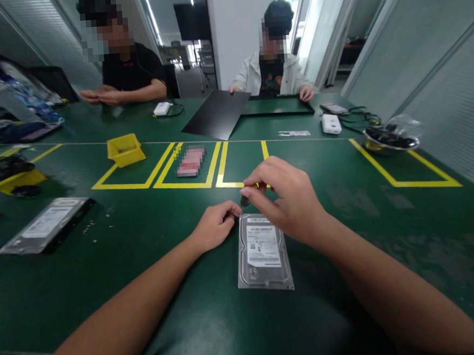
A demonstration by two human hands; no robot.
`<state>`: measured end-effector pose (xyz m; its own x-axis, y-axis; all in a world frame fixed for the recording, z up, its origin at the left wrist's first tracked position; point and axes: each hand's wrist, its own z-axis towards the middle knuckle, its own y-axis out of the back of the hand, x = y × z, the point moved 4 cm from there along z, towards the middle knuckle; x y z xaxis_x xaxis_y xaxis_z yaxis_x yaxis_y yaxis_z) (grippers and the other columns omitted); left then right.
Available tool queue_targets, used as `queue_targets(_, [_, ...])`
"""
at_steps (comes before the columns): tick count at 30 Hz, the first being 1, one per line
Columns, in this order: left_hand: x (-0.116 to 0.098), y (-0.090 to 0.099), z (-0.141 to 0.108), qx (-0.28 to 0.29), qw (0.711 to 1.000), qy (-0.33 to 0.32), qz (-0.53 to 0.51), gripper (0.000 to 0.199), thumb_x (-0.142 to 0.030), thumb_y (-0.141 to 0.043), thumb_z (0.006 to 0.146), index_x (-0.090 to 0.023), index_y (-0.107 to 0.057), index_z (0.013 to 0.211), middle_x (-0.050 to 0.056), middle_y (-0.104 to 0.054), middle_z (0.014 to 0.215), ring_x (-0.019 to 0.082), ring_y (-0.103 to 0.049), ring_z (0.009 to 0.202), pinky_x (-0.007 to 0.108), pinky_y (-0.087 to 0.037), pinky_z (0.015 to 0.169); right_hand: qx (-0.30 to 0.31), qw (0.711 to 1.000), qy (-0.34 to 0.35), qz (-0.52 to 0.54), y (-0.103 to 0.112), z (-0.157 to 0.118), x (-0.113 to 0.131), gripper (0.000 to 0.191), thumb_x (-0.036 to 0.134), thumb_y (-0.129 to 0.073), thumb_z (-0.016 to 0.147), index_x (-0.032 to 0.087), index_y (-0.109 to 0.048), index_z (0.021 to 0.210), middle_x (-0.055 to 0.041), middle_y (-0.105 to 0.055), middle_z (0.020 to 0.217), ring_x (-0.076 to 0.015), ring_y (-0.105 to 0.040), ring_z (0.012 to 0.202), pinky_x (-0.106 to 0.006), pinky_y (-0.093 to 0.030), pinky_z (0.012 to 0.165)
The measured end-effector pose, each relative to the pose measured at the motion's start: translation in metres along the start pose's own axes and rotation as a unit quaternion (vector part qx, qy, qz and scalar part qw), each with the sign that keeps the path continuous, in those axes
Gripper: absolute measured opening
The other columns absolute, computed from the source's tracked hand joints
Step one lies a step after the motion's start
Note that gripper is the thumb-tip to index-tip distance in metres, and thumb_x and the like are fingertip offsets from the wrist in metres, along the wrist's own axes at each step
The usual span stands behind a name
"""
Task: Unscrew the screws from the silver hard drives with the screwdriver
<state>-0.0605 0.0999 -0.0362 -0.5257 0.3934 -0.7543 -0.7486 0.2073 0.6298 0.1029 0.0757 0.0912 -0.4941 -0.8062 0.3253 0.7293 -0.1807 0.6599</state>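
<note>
A silver hard drive with a white label lies flat on the green table in front of me. My right hand pinches a small screwdriver with a dark, partly yellow handle, held upright over the drive's far left corner. Its tip meets that corner, though the exact contact is too small to make out. My left hand rests on the table with curled fingers, thumb and fingertips closed at the same corner, beside the screwdriver tip.
Another drive lies at left. Yellow tape outlines hold a pink phone-like object, with a yellow bin nearby. Across the table, a person handles a black panel and frame; another sits left. At right stands a bowl of dark parts.
</note>
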Motion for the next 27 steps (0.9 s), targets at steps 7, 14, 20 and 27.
queue_targets(7, [-0.0012,0.0007,-0.0001,0.001,1.0,0.004,0.004,0.021,-0.007,-0.047,0.081,-0.015,-0.064,0.09,0.0,-0.067,0.084,0.015,-0.061,0.078,0.027,-0.044,0.073,0.0,1.0,0.003,0.011,0.0011,-0.0008,-0.0002,0.008,0.021,-0.058,0.091,0.018,-0.063,0.085,-0.0031,-0.064,0.084,-0.0154,-0.057,0.081,-0.03,-0.044,0.072])
queue_targets(14, [-0.0008,0.0009,-0.0008,-0.003,1.0,0.003,0.005,0.019,-0.008,-0.048,0.083,-0.016,-0.064,0.09,0.0,-0.068,0.085,0.015,-0.061,0.077,0.026,-0.045,0.074,-0.011,1.0,0.014,0.024,0.0011,0.001,-0.0015,0.008,0.019,-0.059,0.092,0.018,-0.066,0.089,-0.0045,-0.069,0.09,-0.0157,-0.063,0.087,-0.03,-0.049,0.079])
queue_targets(20, [-0.0028,0.0008,-0.0006,-0.005,1.0,0.004,0.009,0.017,-0.009,-0.049,0.084,-0.016,-0.064,0.089,-0.001,-0.068,0.083,0.015,-0.06,0.075,0.026,-0.045,0.072,-0.02,0.999,0.016,0.029,0.0008,0.001,-0.0019,0.011,0.018,-0.057,0.092,0.018,-0.068,0.091,-0.0057,-0.07,0.096,-0.016,-0.064,0.092,-0.031,-0.052,0.083])
queue_targets(27, [-0.0036,0.001,-0.0008,-0.007,1.0,0.005,0.012,0.014,-0.011,-0.05,0.085,-0.016,-0.063,0.087,-0.001,-0.067,0.081,0.014,-0.058,0.072,0.025,-0.044,0.07,-0.015,0.999,0.013,0.037,-0.0013,0.0008,-0.0041,0.012,0.018,-0.058,0.092,0.017,-0.069,0.093,-0.0063,-0.069,0.094,-0.0158,-0.064,0.091,-0.031,-0.051,0.082])
